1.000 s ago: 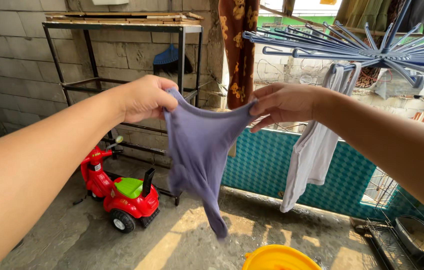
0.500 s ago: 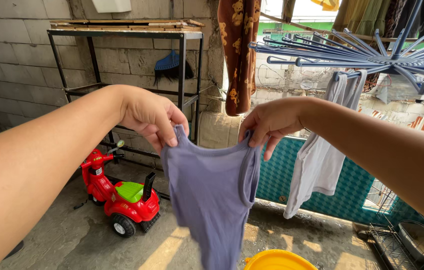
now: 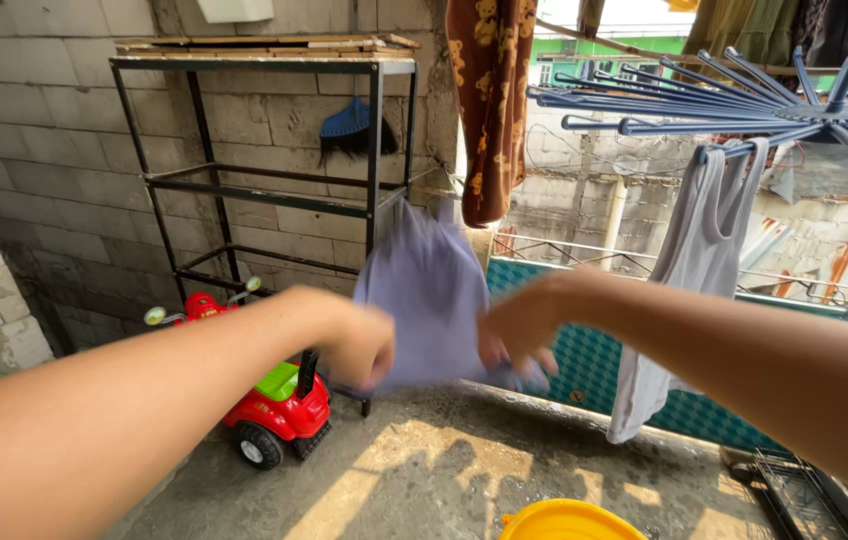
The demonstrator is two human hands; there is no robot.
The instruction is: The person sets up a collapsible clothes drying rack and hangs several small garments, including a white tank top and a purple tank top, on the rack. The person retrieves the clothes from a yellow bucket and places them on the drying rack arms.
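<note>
Between the two arms: a pale lilac sleeveless cloth top [image 3: 431,290] flares upward, blurred by motion, in front of the black metal shelf frame [image 3: 264,190].
Left hand: the left hand [image 3: 362,345] is closed on the lower left edge of the lilac top, fingers curled into the cloth.
Right hand: the right hand [image 3: 516,335] pinches the lower right edge of the same top; blur hides the exact finger placement.
Where the garment is: off the rack, held in the air, near the person and left of the blue plastic spoked drying rack [image 3: 744,105].
Already done, judging by the rack: one light grey tank top [image 3: 689,270] hangs from an arm of the drying rack at right.
Left to do, as it looks: the lilac top is not yet on any arm of the rack, and several arms look bare.
Near edge: a round yellow plastic basin [image 3: 564,520] shows at the bottom; its contents cannot be seen.
Far left: a red and green toy ride-on car [image 3: 269,400] stands on the wet concrete floor [image 3: 424,480].
Far wall: a brown patterned cloth [image 3: 489,100] hangs beside the grey block wall [image 3: 44,150].
</note>
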